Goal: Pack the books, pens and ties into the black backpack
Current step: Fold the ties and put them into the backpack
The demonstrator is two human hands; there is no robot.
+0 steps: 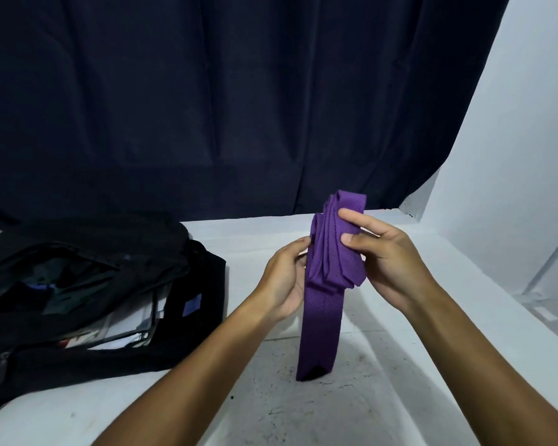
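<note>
A purple tie (331, 262) is held upright above the white table, folded into several layers at its top, with its wide end hanging down to touch the surface. My right hand (387, 252) pinches the folded layers from the right, thumb and fingers closed on the cloth. From the left, my left hand (287, 278) grips the tie's edge. The black backpack (87, 300) lies open at the left, and books or papers (126, 326) show inside its main compartment.
The white table (400, 381) has dark scuff marks near the tie's tip. A dark curtain (207, 107) hangs behind the table. A white wall (522, 156) closes off the right side.
</note>
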